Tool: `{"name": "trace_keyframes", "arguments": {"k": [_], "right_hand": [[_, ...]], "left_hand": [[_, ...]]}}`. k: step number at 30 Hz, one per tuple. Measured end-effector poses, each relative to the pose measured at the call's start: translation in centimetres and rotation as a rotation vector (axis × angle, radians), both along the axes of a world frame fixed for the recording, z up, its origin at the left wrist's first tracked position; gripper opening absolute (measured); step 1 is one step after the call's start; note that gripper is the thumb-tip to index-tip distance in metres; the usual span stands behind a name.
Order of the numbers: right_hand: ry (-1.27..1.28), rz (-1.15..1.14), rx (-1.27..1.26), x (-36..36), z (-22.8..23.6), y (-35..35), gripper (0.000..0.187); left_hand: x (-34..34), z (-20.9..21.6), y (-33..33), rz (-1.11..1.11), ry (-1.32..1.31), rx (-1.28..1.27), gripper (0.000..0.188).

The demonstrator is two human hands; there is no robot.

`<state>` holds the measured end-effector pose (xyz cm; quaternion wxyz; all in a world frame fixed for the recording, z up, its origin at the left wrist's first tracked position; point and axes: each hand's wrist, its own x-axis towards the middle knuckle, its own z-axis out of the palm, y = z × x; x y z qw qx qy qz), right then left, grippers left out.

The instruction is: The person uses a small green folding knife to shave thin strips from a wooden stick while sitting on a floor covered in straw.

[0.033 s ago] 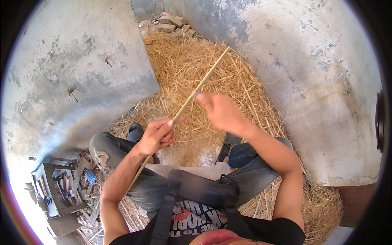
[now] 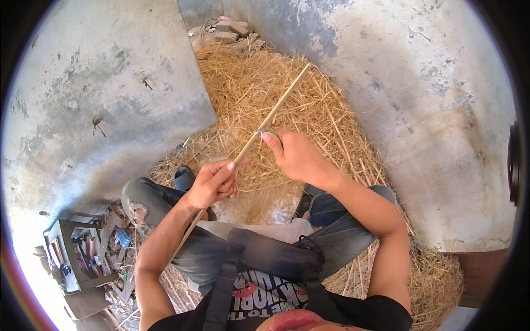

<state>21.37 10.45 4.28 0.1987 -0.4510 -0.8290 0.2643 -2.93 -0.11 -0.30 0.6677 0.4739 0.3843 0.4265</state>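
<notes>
A long thin pale stick [image 2: 279, 105] slants from the upper right over the straw down past my left knee. My left hand [image 2: 212, 183] is closed around its middle, thumb on top. Just above it, my right hand [image 2: 298, 157] grips a small green-handled blade [image 2: 266, 133] whose tip rests against the stick. I am squatting, with my knees in blue jeans below both hands.
Loose straw [image 2: 309, 110] covers the ground between grey concrete walls [image 2: 110, 99]. A heap of stones [image 2: 223, 30] lies at the far end. An open box of tools [image 2: 72, 254] stands at the lower left. Dark sandals [image 2: 183, 177] are on my feet.
</notes>
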Motion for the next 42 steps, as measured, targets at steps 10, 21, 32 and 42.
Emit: {"name": "trace_keyframes", "arguments": {"k": [10,21,32,42], "right_hand": [[0.0,0.04,0.0,-1.5,0.8,-1.4,0.07],[0.06,-0.01,0.049,-1.6,0.6,-2.5,0.07],[0.051,0.092,-0.071,-3.0,-0.5,-5.3,0.062],[0.63,-0.131,-0.298,-2.7,3.9,1.8,0.056]], "left_hand": [[-0.3,-0.3,0.0,-0.022,-0.07,-0.014,0.048],[-0.5,0.7,-1.1,-0.056,-0.006,-0.036,0.05],[-1.6,0.7,-1.1,0.002,-0.051,0.008,0.056],[-0.8,2.1,-1.9,-0.077,-0.053,0.077,0.058]]}}
